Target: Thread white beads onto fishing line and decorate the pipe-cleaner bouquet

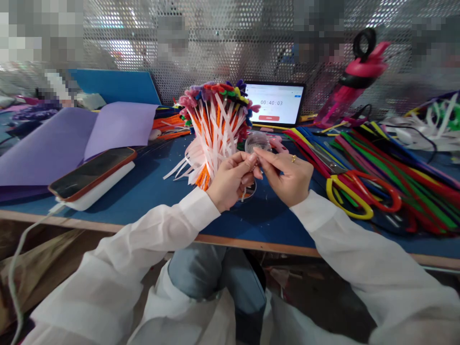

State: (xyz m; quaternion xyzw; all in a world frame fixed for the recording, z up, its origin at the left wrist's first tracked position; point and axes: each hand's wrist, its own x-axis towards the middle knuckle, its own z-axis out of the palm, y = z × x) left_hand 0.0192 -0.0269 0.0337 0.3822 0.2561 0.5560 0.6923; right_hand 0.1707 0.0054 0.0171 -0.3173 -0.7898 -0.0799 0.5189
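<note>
Above the blue table (158,175), both hands (233,178) (287,176) pinch closed (on what, unclear) near a pale-ribboned, orange-stemmed flower bundle (216,132).

Grey perforated metal screen (215,60) stands behind table (154,179), with horizontal bar (233,35) across it; shapes beyond are blurred. Tabletop is blue, front edge (280,246) light brown. Under table, floor (323,287) is dark, with small pale scraps (280,276). Light is strongest at upper left.

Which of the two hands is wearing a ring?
The right hand: a gold-coloured ring shows on one finger, while none is visible on the left hand.
</note>
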